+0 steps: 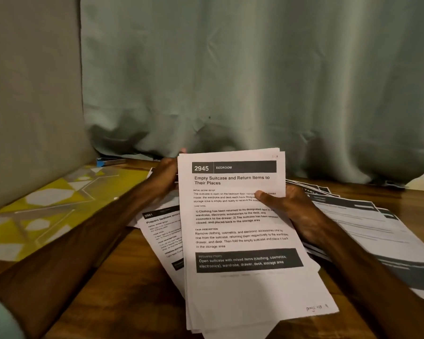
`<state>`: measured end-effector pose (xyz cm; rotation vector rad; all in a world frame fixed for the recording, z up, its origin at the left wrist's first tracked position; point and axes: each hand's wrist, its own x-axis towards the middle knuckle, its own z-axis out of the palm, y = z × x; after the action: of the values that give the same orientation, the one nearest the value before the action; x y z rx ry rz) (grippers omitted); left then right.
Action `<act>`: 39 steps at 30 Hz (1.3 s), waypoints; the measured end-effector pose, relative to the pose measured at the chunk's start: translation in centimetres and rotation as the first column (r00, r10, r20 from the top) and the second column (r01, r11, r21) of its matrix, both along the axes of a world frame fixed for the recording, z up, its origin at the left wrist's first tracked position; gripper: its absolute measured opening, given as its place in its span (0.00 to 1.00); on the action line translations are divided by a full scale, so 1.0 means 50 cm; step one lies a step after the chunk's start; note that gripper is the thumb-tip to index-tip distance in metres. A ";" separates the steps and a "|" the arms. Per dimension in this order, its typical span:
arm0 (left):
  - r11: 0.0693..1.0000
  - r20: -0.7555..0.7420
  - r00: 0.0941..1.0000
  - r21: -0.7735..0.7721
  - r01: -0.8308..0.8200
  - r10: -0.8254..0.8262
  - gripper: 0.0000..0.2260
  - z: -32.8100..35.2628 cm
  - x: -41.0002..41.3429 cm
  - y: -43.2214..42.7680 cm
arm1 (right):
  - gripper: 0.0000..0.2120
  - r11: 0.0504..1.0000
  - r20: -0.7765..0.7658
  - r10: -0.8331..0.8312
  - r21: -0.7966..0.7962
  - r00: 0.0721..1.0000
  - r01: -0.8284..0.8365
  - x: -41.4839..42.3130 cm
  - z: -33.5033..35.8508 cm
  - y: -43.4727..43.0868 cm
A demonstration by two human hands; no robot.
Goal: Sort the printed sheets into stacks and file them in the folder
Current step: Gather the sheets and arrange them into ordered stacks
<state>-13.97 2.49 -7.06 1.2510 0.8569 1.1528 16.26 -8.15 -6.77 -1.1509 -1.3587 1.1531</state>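
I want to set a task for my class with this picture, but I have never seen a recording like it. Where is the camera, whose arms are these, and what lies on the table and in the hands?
There is no machine here. A person wears one wide camera on the head, so you look forward and down along their own arms. The left hand and the right hand both grip a stack of printed sheets. The right thumb presses on its top page, headed 2945 Bedroom. Beneath it, on the wooden table, lies a loose sheet numbered 3561. More fanned sheets lie at the right. At the left lies a yellow patterned folder, with a small blue object beyond it. A green curtain hangs behind.
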 end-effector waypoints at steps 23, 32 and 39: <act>0.992 -0.182 0.982 0.102 0.068 -0.049 0.16 0.003 0.041 -0.085 | 0.19 0.976 -0.111 -0.204 0.054 0.973 0.211 0.048 0.026 -0.001; 0.989 -0.211 0.974 0.140 -0.051 0.080 0.17 0.007 0.023 -0.065 | 0.16 0.986 -0.150 -0.157 0.032 0.976 0.164 0.062 0.033 0.003; 0.978 -0.258 0.957 0.193 -0.083 0.132 0.17 0.012 0.007 -0.069 | 0.13 0.972 -0.014 -0.230 0.054 0.973 0.230 0.070 0.015 0.017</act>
<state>-13.64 -0.97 -6.44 1.5518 1.0514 1.1837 19.75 -7.32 -6.01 -1.2272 -1.2077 0.9466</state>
